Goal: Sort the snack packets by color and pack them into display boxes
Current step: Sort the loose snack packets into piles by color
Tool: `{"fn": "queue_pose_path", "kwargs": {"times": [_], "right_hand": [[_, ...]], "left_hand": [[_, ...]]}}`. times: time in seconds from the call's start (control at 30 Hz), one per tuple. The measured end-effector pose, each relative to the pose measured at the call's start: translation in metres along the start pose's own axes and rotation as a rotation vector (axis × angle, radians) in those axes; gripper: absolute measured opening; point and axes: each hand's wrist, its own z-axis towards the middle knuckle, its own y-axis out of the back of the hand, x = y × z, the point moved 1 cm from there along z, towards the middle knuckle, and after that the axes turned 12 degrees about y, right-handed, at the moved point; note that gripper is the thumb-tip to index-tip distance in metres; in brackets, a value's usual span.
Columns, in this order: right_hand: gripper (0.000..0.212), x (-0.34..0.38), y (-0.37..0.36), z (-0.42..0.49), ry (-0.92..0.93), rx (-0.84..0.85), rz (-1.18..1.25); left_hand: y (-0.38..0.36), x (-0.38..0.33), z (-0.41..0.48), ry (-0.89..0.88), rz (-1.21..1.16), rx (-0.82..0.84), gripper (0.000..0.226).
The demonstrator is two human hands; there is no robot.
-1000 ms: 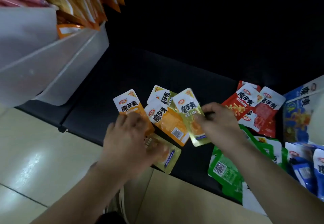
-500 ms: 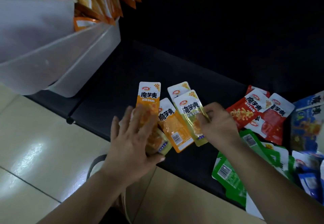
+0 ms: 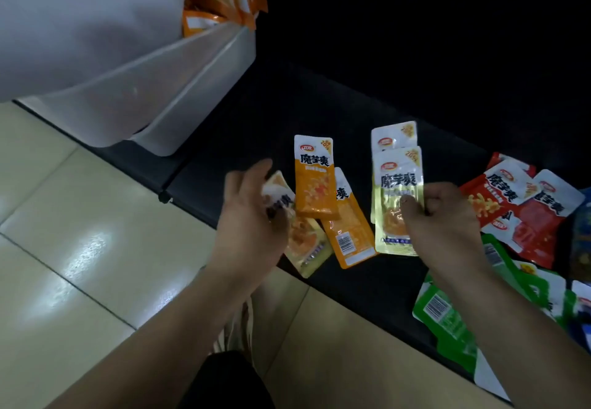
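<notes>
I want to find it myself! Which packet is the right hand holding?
Look at the dark counter and find the right hand near its front edge. Its fingers pinch a pale yellow packet standing upright. The two packets just to its left are deep orange, and those to its right are red.

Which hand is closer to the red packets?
Right. The right hand pinches a yellow packet right beside the red packets; the left hand is far across, past the orange packets.

The orange packet (image 3: 315, 181) reads "魔芋爽" with "20%" at its top corner; the yellow packet (image 3: 398, 197) and red packets (image 3: 508, 191) carry the same "魔芋爽"; barcodes too small to read.
</notes>
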Motion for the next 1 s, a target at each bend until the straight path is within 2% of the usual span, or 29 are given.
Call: {"fn": "queue_pose_path", "kwargs": {"times": [0.07, 0.13, 0.23, 0.3, 0.4, 0.43, 0.53, 0.67, 0.87, 0.93, 1.0], "right_hand": [[0.012, 0.008, 0.003, -0.004, 0.072, -0.038, 0.014], [0.023, 0.017, 0.005, -0.010, 0.154, -0.045, 0.033], [0.047, 0.028, 0.003, -0.019, 0.245, 0.013, 0.032], [0.047, 0.032, 0.003, -0.022, 0.311, 0.061, 0.010], [0.043, 0.035, 0.004, -0.025, 0.307, 0.106, 0.077], [0.042, 0.036, 0.005, -0.027, 0.304, 0.126, 0.108], [0.040, 0.036, 0.008, -0.034, 0.310, 0.186, 0.142], [0.052, 0.031, 0.015, -0.037, 0.249, 0.228, 0.114], [0.044, 0.030, 0.030, -0.036, 0.162, 0.275, 0.116], [0.039, 0.023, 0.034, -0.036, 0.131, 0.221, 0.157], [0.036, 0.016, 0.037, -0.036, 0.107, 0.158, 0.157]], "left_hand": [[0.013, -0.011, 0.001, -0.017, -0.118, -0.088, 0.070], [0.021, -0.026, -0.003, -0.061, -0.253, -0.088, 0.069], [0.021, -0.047, -0.012, -0.101, -0.404, 0.038, 0.066], [0.012, -0.053, -0.013, -0.090, -0.419, 0.110, 0.066], [-0.006, -0.054, -0.014, 0.074, -0.574, 0.324, 0.066], [-0.013, -0.053, -0.013, 0.100, -0.572, 0.344, 0.064], [-0.028, -0.048, -0.010, 0.125, -0.529, 0.317, 0.052], [-0.040, -0.047, -0.010, 0.163, -0.486, 0.313, 0.035], [-0.054, -0.060, -0.014, 0.120, -0.468, 0.364, 0.027], [-0.056, -0.054, -0.008, 0.002, -0.327, 0.261, 0.023], [-0.058, -0.039, 0.002, -0.183, 0.062, 0.079, 0.041]]}}
